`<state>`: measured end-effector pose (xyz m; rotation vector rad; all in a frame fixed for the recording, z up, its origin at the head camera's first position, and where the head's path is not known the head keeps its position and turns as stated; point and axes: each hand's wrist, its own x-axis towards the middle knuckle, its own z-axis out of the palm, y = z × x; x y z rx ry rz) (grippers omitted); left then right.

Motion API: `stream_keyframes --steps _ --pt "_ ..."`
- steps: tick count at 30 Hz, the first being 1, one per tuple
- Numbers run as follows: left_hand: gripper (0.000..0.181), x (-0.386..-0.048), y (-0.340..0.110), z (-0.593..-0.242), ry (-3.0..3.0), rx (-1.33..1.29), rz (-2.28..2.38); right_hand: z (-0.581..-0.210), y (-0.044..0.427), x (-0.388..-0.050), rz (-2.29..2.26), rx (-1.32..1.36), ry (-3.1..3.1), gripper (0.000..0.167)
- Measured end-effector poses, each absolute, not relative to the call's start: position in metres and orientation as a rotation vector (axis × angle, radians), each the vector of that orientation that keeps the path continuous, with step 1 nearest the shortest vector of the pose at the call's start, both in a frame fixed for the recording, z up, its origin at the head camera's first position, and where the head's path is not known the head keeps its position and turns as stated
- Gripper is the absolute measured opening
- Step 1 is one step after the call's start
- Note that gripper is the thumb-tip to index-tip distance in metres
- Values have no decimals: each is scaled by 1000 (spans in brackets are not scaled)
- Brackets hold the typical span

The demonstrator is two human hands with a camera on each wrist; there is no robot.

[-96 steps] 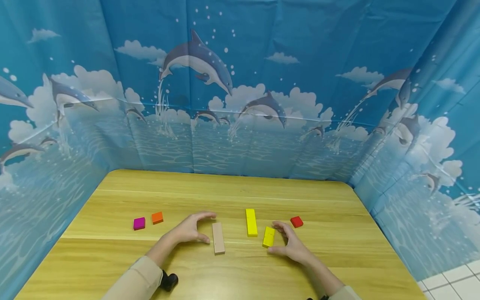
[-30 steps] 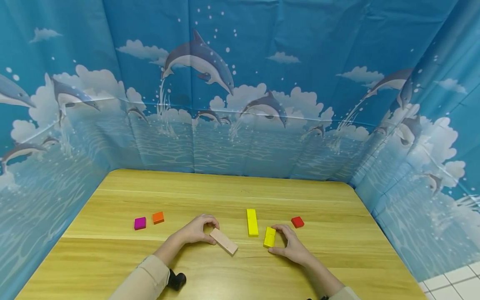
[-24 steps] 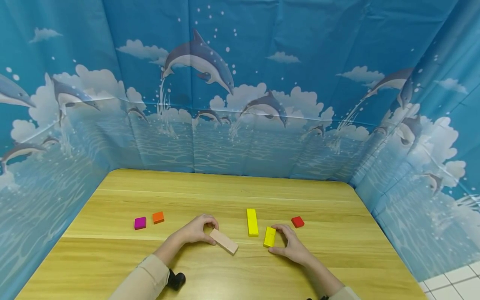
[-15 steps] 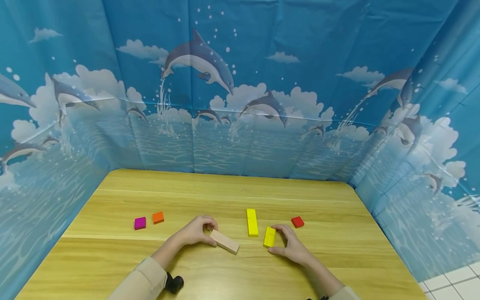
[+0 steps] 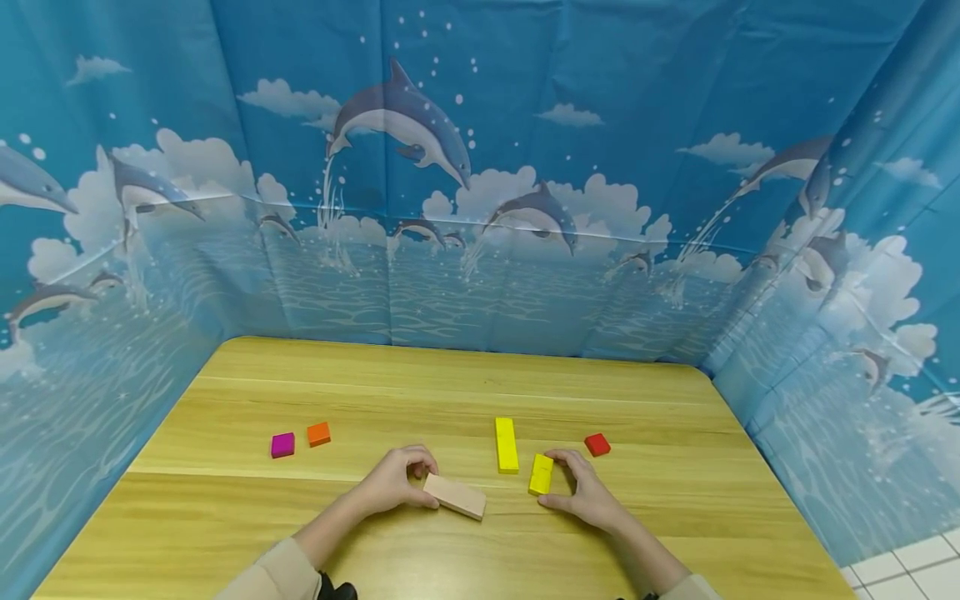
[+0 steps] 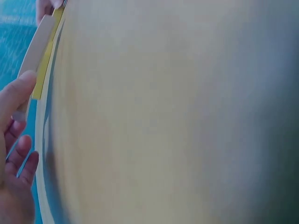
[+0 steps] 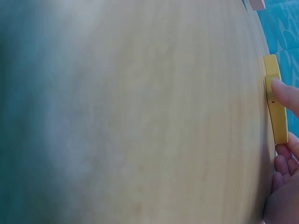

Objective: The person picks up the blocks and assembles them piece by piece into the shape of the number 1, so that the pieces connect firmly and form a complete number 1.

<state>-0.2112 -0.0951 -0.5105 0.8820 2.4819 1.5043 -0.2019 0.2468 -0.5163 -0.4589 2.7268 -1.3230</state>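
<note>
A plain wooden block (image 5: pixel 457 497) lies slanted in the head view, its left end pinched between the thumb and fingers of the left hand (image 5: pixel 393 483). The left wrist view shows the left thumb on the pale block (image 6: pixel 36 49). To the right, the right hand (image 5: pixel 588 498) holds a short yellow block (image 5: pixel 541 475) between thumb and fingers at its two ends. A longer yellow block (image 5: pixel 506 446) lies between the hands, a little farther back. In the right wrist view the right thumb rests against yellow wood (image 7: pixel 279 122).
A magenta block (image 5: pixel 282 445) and an orange block (image 5: pixel 318 433) lie on the left of the wooden table (image 5: pixel 420 375). A red block (image 5: pixel 597 444) lies beyond the right hand. A blue dolphin-print curtain (image 5: pixel 480 275) surrounds the back and sides.
The left hand has gripped the plain block, which was upright in the view and has turned so its far end points right. Lately both shifted slightly nearer. The right hand has barely moved.
</note>
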Motion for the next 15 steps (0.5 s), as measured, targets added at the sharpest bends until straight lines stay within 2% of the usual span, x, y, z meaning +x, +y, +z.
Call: stream_keyframes --steps 3,7,10,15 --pt "32 -198 -93 -500 2462 847 1531 -516 247 -202 -1325 -463 2727 65" --pt "32 -188 -91 -503 2459 795 1558 -516 247 -202 -1325 -458 2725 65" --pt "33 -188 -91 -518 2474 795 1590 -515 247 -201 -1327 -452 2718 65" --pt "34 -178 -89 -523 2490 813 1622 -514 246 -201 -1323 -451 2715 65"
